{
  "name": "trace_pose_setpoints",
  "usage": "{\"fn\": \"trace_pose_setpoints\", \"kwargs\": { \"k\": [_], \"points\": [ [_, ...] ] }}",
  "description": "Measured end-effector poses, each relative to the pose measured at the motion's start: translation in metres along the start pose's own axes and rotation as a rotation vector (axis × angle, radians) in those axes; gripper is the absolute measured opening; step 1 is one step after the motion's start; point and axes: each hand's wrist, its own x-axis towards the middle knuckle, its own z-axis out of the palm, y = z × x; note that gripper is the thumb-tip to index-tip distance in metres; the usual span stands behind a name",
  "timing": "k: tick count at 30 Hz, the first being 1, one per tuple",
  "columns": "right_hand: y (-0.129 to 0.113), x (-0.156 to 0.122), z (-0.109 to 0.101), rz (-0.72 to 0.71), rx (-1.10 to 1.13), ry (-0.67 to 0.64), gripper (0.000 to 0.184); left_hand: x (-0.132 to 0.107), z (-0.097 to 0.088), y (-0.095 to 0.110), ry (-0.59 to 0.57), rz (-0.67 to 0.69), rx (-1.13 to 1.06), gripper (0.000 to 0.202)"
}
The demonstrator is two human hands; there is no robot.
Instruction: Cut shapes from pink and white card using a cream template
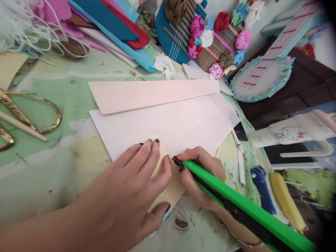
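My right hand (202, 175) is closed around a green utility knife (225, 190), its dark tip low over the edge of a cream card piece (174, 187). My left hand (133, 182) lies with fingers stretched out on that card piece, pressing it against a white sheet (157, 124); the hand hides much of the card. A long, tapering pale pink strip (147, 94) rests across the upper part of the white sheet. Whether the blade touches the card I cannot tell.
Gold-handled scissors (49, 126) and a wooden stick (23, 126) lie at the left. Paper-flower-trimmed model instruments (217, 42) stand behind. At the right are a white tumbler (291, 131), a blue-handled tool (262, 189) and a yellow one (286, 199). White string (39, 28) piles up at upper left.
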Motion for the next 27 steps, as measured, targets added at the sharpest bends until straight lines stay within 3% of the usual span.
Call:
{"fn": "trace_pose_setpoints", "kwargs": {
  "k": [27],
  "points": [
    [0.0014,-0.0046,-0.0001,0.007,0.004,-0.003,0.019,0.0013,0.0012,0.0004,-0.005,-0.003,-0.007,0.055]
  ]
}}
